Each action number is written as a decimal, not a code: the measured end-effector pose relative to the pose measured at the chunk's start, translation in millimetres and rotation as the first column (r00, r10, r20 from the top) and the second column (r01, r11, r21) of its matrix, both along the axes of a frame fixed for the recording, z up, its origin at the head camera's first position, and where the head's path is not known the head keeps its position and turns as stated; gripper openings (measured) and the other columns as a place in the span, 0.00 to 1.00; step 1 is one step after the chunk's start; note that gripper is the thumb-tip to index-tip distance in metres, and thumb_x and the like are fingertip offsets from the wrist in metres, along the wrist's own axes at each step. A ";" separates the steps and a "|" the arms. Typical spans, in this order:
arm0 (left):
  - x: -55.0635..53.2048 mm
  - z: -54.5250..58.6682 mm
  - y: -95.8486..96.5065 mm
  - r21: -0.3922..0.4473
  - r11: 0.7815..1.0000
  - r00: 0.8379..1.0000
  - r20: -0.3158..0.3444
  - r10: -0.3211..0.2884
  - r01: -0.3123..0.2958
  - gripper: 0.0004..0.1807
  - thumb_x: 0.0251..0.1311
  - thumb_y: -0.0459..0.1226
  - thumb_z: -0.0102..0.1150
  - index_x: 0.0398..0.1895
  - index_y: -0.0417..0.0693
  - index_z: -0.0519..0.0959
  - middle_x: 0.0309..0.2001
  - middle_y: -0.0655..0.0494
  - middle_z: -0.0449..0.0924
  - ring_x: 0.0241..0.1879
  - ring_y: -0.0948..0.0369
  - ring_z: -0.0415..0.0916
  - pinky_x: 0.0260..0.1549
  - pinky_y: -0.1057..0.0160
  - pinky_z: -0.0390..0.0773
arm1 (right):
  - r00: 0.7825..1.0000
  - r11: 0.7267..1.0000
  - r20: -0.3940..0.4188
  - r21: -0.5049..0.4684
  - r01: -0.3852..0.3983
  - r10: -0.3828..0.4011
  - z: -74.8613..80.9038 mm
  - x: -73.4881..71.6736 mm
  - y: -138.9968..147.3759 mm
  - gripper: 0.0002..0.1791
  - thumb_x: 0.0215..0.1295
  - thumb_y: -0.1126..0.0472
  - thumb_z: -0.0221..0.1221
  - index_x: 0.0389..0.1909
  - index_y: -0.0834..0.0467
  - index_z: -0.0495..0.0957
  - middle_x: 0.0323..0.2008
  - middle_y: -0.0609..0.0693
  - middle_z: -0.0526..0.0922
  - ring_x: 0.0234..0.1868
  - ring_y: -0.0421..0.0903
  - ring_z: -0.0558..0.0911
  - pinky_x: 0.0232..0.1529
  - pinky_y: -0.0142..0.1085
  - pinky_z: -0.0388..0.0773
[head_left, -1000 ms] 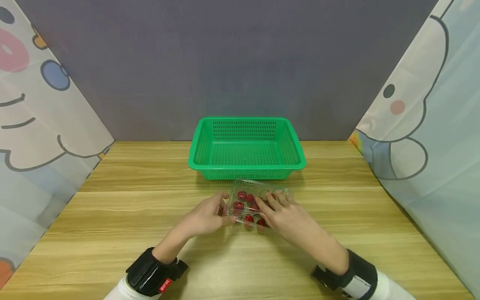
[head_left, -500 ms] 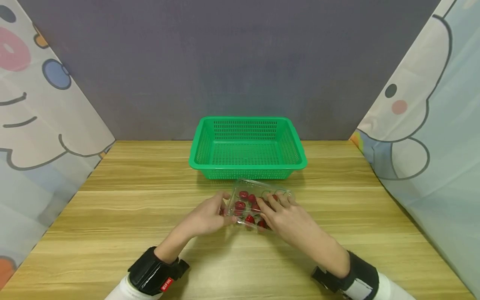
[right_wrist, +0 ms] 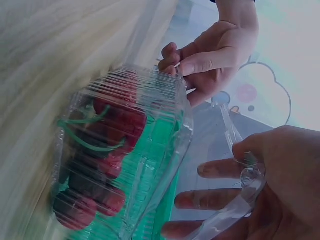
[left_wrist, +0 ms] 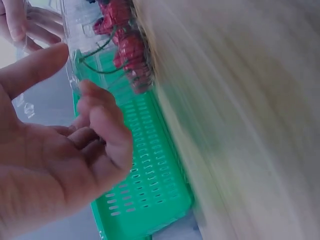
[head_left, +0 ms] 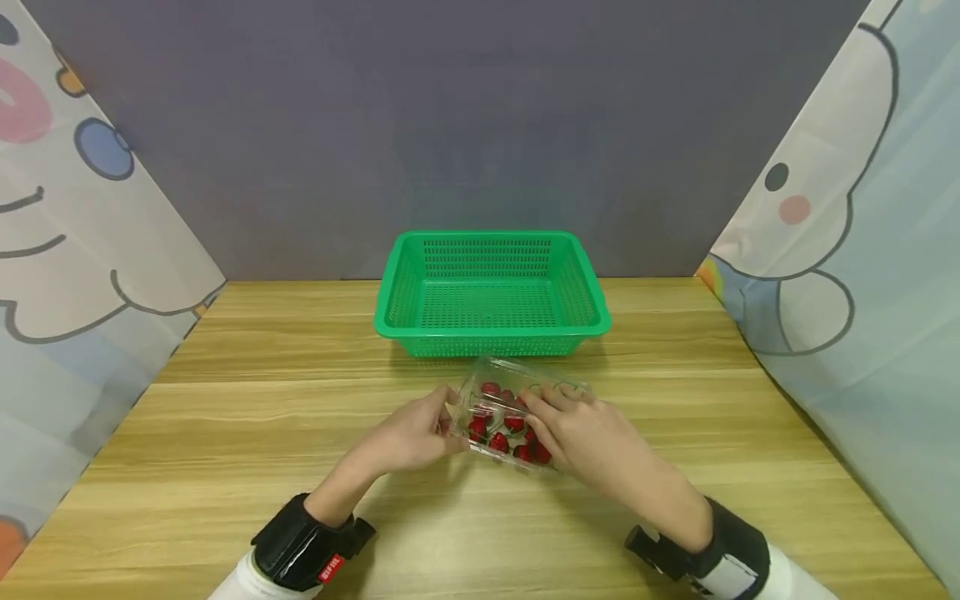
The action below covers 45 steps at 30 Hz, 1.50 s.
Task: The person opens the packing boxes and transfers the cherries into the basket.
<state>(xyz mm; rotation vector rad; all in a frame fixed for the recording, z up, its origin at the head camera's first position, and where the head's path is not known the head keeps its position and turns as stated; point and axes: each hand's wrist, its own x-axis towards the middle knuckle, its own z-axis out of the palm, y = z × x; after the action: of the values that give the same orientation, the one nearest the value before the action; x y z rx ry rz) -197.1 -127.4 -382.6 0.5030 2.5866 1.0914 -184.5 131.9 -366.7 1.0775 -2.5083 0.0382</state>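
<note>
A clear plastic clamshell box (head_left: 517, 463) with several red cherries (right_wrist: 120, 122) lies on the table, turned slightly askew. Green stems show on some cherries. At the box's left end, my left hand (head_left: 411, 433) pinches the rim between thumb and curled index finger (left_wrist: 107, 117). My right hand (head_left: 592, 433) holds the raised clear lid (right_wrist: 232, 135), its thumb on one side and its fingers (right_wrist: 215, 199) on the other. The lid stands partly lifted, apart from the box's front rim. In the head view, the right hand hides the box's right end.
Just behind the box stands a green perforated basket (head_left: 491, 332) with nothing in it. The wooden table (head_left: 247, 400) meets a grey back wall (head_left: 480, 125). Cartoon-print curtains (head_left: 810, 208) flank both sides.
My right hand has shifted slightly right and lifted the lid's front edge, so the front cherries show more plainly. My left hand has stayed at the box's left end.
</note>
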 end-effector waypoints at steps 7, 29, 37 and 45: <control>-0.6 0.0 -1.3 0.057 0.998 0.999 0.012 -0.035 0.035 0.29 0.57 0.36 0.67 0.58 0.33 0.68 0.34 0.55 0.74 0.31 0.60 0.72 0.27 0.67 0.72 | 0.999 0.999 0.031 -0.028 0.041 -0.040 4.0 5.5 -1.3 0.23 0.70 0.50 0.58 0.59 0.60 0.79 0.51 0.59 0.81 0.47 0.59 0.83 0.43 0.48 0.79; -5.7 -2.8 -4.2 0.261 0.965 0.999 0.050 -0.001 -0.013 0.23 0.61 0.27 0.60 0.57 0.21 0.71 0.37 0.49 0.76 0.33 0.55 0.82 0.32 0.59 0.81 | 0.983 0.975 0.153 -0.182 0.127 -0.099 18.8 17.5 3.9 0.21 0.68 0.43 0.58 0.51 0.54 0.83 0.30 0.42 0.83 0.13 0.32 0.73 0.12 0.23 0.58; -6.4 -2.1 -5.9 0.257 0.965 0.997 0.071 0.027 -0.044 0.22 0.59 0.27 0.61 0.56 0.24 0.74 0.38 0.48 0.77 0.32 0.55 0.82 0.32 0.58 0.81 | 0.976 0.965 0.184 -0.210 0.156 -0.118 27.6 19.8 7.7 0.22 0.68 0.41 0.59 0.50 0.53 0.84 0.15 0.31 0.68 0.10 0.27 0.56 0.11 0.25 0.53; -8.8 -1.5 -9.2 0.211 0.977 1.000 0.018 0.016 -0.020 0.20 0.59 0.29 0.62 0.54 0.27 0.77 0.35 0.52 0.79 0.31 0.52 0.83 0.29 0.61 0.80 | 0.979 0.941 0.163 -0.294 0.166 -0.122 38.0 21.1 15.5 0.17 0.65 0.47 0.63 0.47 0.53 0.86 0.34 0.45 0.85 0.10 0.26 0.54 0.13 0.25 0.55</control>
<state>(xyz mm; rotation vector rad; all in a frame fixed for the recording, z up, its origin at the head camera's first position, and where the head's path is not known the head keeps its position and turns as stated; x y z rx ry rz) -206.0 -136.6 -384.1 0.5164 2.4784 1.3796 -163.4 147.4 -328.7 0.7870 -2.5881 0.4630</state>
